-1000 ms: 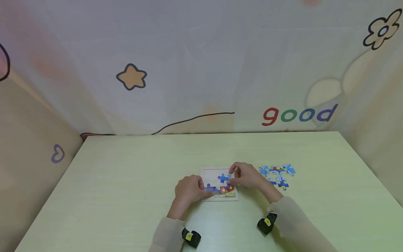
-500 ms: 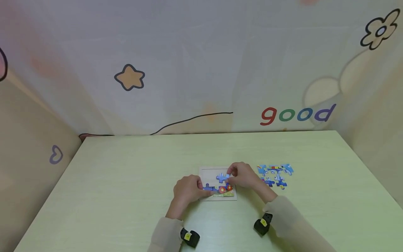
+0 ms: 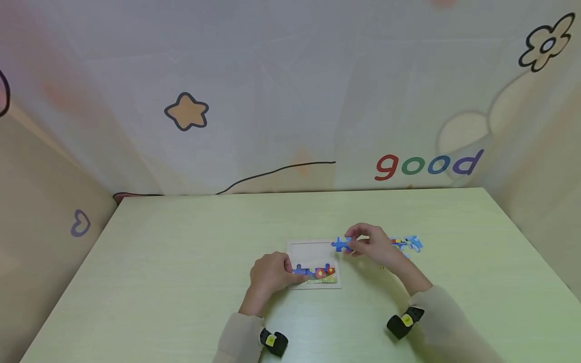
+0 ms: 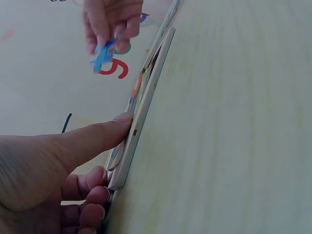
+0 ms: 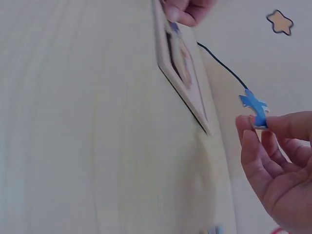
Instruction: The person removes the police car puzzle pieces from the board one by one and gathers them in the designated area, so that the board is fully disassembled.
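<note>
My right hand [image 3: 372,244] pinches a blue jigsaw puzzle piece [image 3: 339,245] between thumb and fingers, above the far right corner of a white puzzle frame [image 3: 313,288]. In the right wrist view the piece [image 5: 253,103] stands clear of the frame. My left hand [image 3: 271,274] holds the frame's near left corner, its thumb lying over the rim and its fingers curled at the side edge. Along the near side of the frame lies a row of fitted pieces [image 3: 320,273] in blue, red and green; the thumb covers part of it. Behind the row the white backing shows bare.
Right of the frame lie several loose blue puzzle pieces [image 3: 413,243], partly hidden behind my right hand and forearm. The pale table [image 3: 159,272] extends on all sides. A printed curtain [image 3: 272,101] hangs at its far edge.
My right hand has lifted the blue jigsaw puzzle piece out from over the frame's middle and carried it right and away, to beyond the frame's far right corner. My left hand stays put.
</note>
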The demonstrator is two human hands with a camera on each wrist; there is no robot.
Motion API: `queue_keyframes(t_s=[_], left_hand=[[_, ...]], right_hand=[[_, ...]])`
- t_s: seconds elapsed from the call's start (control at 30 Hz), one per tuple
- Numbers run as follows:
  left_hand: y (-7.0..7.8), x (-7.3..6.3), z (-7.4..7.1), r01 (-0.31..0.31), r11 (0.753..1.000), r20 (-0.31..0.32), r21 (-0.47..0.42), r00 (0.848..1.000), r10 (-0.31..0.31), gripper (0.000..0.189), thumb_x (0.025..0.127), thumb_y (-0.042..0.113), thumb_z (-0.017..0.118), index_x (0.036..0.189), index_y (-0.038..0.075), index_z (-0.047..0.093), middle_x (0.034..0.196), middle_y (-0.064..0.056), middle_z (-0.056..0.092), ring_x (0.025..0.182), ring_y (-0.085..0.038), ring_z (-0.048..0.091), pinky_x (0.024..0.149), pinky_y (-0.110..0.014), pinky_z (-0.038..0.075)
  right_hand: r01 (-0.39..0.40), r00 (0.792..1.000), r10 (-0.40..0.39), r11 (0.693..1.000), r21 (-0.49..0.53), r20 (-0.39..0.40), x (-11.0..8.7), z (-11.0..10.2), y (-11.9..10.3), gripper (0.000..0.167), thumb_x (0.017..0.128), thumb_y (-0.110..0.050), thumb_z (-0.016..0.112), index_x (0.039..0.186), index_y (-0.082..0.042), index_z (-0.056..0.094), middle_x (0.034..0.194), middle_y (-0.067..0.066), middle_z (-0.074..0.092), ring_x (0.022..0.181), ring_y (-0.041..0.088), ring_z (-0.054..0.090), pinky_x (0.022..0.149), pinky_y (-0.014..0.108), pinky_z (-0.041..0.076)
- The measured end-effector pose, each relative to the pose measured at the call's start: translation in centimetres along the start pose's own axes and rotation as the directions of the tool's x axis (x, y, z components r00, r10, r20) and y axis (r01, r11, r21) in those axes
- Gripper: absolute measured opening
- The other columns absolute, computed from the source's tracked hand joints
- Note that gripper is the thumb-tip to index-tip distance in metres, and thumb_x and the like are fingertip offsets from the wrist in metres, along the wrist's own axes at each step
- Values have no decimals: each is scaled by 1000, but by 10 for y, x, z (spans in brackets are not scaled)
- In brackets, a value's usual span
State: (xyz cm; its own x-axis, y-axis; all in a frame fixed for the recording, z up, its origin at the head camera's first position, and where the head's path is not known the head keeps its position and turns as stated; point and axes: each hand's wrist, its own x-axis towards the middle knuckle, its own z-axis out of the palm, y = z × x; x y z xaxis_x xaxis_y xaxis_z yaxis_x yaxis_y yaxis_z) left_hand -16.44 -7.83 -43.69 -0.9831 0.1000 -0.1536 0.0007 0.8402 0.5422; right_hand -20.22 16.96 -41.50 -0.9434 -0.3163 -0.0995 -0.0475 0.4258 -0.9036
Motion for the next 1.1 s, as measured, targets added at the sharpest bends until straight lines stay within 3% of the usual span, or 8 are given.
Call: queue_keyframes(t_s=[0.23, 0.57, 0.83, 1.1], left_hand=[[-1, 0, -1, -6, 1000, -6, 3, 1000, 6, 44, 64, 47, 77, 62, 13, 50, 57, 3, 44, 55, -14, 43, 48, -26, 28], [-1, -1, -1, -10, 1000, -16, 3, 1000, 10, 43, 64, 46, 77, 62, 13, 49, 56, 3, 43, 54, -14, 42, 48, -26, 27], [0, -1, 1, -14, 1000, -16, 0, 1000, 14, 43, 65, 45, 77, 62, 13, 50, 57, 3, 44, 55, -14, 42, 49, -26, 27], [1, -2, 2, -19, 1000, -17, 2, 1000, 19, 42, 65, 45, 77, 62, 13, 50, 57, 3, 43, 55, -14, 42, 49, -26, 27]], right_hand=[[-20, 998, 20, 1000, 2, -66, -29, -47, 17, 25, 90, -5, 54, 110, 10, 52, 100, 21, 57, 80, 24, 65, 70, 32, 52], [-115, 984, 109, 993, -35, -143, -61, -94, 41, 35, 87, -6, 59, 113, 16, 52, 108, 24, 56, 79, 8, 61, 71, 25, 51], [-185, 972, 155, 969, -163, -178, -75, -113, 61, 36, 82, -5, 64, 109, 16, 54, 96, 16, 61, 72, 6, 57, 64, 24, 51], [-231, 963, 182, 937, -262, -198, -76, -114, 74, 34, 80, -7, 66, 107, 11, 58, 88, 10, 60, 70, 12, 50, 58, 24, 47]])
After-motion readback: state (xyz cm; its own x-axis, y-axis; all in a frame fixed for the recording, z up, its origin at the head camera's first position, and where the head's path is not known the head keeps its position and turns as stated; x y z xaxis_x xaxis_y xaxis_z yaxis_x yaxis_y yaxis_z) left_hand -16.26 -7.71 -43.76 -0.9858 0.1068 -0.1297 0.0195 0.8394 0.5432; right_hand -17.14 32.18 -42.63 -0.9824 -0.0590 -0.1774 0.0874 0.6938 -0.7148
